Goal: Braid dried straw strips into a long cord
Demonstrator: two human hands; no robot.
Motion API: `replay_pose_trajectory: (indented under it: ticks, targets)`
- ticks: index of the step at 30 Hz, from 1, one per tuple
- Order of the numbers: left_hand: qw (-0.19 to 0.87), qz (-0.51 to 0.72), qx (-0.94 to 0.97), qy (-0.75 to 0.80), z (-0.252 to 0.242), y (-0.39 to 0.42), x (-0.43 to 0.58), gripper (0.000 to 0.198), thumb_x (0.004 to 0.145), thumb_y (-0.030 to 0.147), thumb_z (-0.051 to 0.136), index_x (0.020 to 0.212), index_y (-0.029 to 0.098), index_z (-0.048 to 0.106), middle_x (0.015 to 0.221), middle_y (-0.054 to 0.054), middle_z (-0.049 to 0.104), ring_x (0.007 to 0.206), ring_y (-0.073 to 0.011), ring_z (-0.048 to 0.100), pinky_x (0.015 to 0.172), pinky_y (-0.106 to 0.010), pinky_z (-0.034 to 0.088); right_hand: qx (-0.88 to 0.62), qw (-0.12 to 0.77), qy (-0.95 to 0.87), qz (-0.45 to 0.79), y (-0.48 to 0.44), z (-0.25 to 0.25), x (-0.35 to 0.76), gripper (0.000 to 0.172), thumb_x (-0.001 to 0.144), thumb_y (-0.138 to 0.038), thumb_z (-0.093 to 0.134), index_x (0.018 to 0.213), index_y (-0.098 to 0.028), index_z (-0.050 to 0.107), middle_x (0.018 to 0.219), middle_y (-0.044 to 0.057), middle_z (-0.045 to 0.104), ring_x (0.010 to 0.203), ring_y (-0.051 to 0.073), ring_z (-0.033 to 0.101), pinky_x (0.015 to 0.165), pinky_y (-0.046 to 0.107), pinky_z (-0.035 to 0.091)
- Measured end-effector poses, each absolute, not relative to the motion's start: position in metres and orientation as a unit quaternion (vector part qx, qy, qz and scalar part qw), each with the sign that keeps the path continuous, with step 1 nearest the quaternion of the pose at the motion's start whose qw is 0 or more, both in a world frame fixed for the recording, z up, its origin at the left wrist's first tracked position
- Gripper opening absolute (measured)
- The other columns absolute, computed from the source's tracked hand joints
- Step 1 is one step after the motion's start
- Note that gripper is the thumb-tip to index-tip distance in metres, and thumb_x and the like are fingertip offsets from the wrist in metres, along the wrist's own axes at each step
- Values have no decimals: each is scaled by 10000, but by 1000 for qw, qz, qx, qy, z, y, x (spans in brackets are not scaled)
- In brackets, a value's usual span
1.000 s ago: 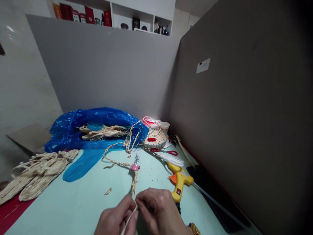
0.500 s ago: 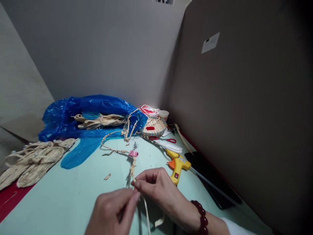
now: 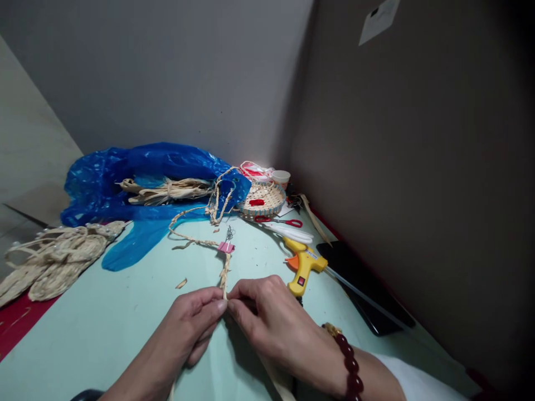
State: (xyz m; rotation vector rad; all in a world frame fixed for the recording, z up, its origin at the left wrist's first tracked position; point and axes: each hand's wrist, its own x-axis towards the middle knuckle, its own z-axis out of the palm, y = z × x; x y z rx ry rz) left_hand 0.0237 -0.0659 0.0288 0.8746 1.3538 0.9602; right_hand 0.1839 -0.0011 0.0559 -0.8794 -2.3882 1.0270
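Note:
A braided cord of pale dried plant fibre (image 3: 224, 273) runs from a pink binder clip (image 3: 226, 247) on the table toward me. At its near end, my left hand (image 3: 188, 326) pinches the cord between thumb and forefinger. My right hand (image 3: 271, 317), with a dark red bead bracelet (image 3: 349, 359) at the wrist, is closed at the same spot, its fingertips touching those of the left. Loose strips hang below the hands, partly hidden by them. Beyond the clip, more finished cord curls back toward the blue plastic bag (image 3: 167, 156).
A bundle of dried strips (image 3: 171, 191) lies in the bag. To the right are a yellow glue gun (image 3: 307, 273), red-handled scissors (image 3: 288, 223), a round woven basket (image 3: 263, 209), a paper cup (image 3: 281, 178) and a black flat device (image 3: 376, 306). Woven sandals (image 3: 71, 256) sit at left.
My left hand has moved up and away from me, so both hands now meet at the cord's near end. The whole view has shifted slightly, with objects appearing higher.

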Motion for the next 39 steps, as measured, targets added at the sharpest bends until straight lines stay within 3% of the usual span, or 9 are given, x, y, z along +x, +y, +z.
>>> replay_pose_trajectory:
  ticks: [6, 10, 14, 18, 21, 27, 31, 34, 39]
  targets:
    - [416, 393, 488, 659, 31, -67, 23, 360, 797, 456, 575, 582, 185, 476, 601, 39, 455, 603, -122, 407, 547, -213, 337, -268, 222, -917, 196, -8, 57, 185, 175, 881, -199, 474, 723, -176, 544, 672, 4, 614, 557, 112, 493, 530, 252, 300]
    - [509, 395, 429, 633, 32, -68, 26, 314, 781, 447, 593, 626, 186, 512, 504, 86, 373, 458, -80, 294, 435, -199, 228, -142, 248, -957, 43, -14, 45, 184, 74, 812, -166, 500, 814, -142, 569, 693, 35, 600, 541, 157, 489, 461, 299, 231]
    - [549, 420, 380, 614, 34, -70, 28, 346, 819, 471, 572, 638, 181, 517, 480, 97, 366, 417, -57, 223, 407, -197, 153, -63, 244, -966, -52, -18, 32, 181, 131, 853, -124, 452, 824, -126, 580, 678, 46, 586, 520, 183, 492, 424, 306, 222]
    - [538, 426, 379, 620, 34, -70, 28, 358, 797, 505, 598, 646, 190, 520, 466, 103, 343, 421, -66, 231, 407, -201, 168, -59, 300, -952, 17, -17, 30, 177, 202, 884, -220, 478, 718, -161, 576, 613, 14, 575, 499, 151, 470, 442, 299, 257]
    - [531, 426, 406, 610, 33, -69, 27, 351, 797, 510, 596, 666, 195, 515, 491, 103, 328, 448, -77, 236, 419, -203, 177, -192, 322, -910, 175, -12, 39, 179, 215, 893, -290, 486, 749, -172, 595, 652, 10, 608, 577, 140, 530, 538, 270, 340]
    - [470, 405, 481, 619, 30, -70, 28, 329, 857, 485, 498, 706, 193, 519, 579, 74, 363, 537, -109, 320, 488, -215, 261, -325, 214, -823, 413, 5, 53, 182, 194, 906, -352, 550, 838, -192, 638, 713, -18, 633, 673, 121, 542, 591, 214, 359]
    - [376, 354, 546, 659, 34, -71, 29, 317, 898, 411, 403, 668, 210, 490, 690, 17, 513, 697, -174, 494, 657, -268, 381, -339, 233, -804, 430, 19, 50, 179, 200, 918, -284, 520, 811, -171, 646, 707, -14, 633, 661, 113, 540, 594, 209, 366]
    - [333, 325, 570, 677, 41, -70, 28, 280, 877, 336, 425, 636, 217, 504, 739, -2, 532, 748, -204, 549, 712, -291, 403, -352, 233, -811, 405, 31, 53, 177, 177, 930, -256, 481, 928, -159, 630, 708, -7, 647, 650, 118, 576, 596, 211, 390]
    - [371, 372, 572, 630, 43, -66, 24, 265, 865, 330, 465, 633, 216, 525, 809, -30, 570, 802, -213, 591, 754, -291, 441, -375, 232, -835, 329, 58, 66, 164, 238, 926, -296, 492, 1051, -129, 607, 938, 85, 678, 889, 194, 591, 778, 297, 404]
